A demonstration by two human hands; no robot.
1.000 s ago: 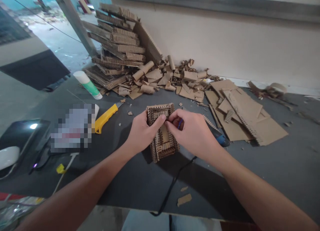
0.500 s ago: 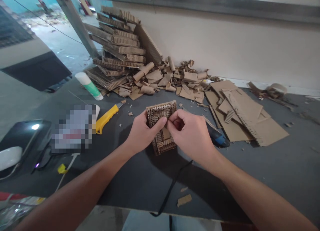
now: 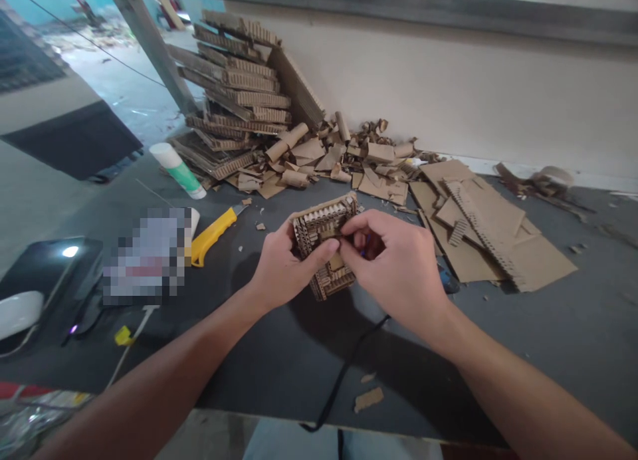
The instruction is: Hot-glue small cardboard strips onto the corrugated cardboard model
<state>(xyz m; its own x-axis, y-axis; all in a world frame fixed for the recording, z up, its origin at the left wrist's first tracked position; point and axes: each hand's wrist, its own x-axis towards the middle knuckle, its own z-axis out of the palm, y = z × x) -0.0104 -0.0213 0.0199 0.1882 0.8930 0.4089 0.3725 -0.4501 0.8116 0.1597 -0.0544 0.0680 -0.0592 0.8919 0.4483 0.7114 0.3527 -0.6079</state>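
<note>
A small box-like frame of layered corrugated cardboard (image 3: 319, 290) is held tilted above the dark table. My left hand (image 3: 284, 264) grips its left side, the thumb lying across the front. My right hand (image 3: 393, 257) is closed in a pinch at the frame's inner right part. Whatever its fingertips hold, if anything, is hidden by the fingers. Behind the right hand, the blue-and-black end of a tool (image 3: 448, 280) shows on the table, mostly covered.
Stacked corrugated pieces (image 3: 239, 81) rise at the back left, beside a heap of cardboard scraps (image 3: 329, 151). Flat cardboard sheets (image 3: 478, 247) lie to the right. A yellow utility knife (image 3: 214, 234), a glue stick (image 3: 178, 171) and a phone (image 3: 40, 267) are on the left. A black cord (image 3: 343, 373) runs in front.
The cardboard frame has tilted and risen slightly to the right. My right hand has shifted a little right, covering more of the blue-and-black tool.
</note>
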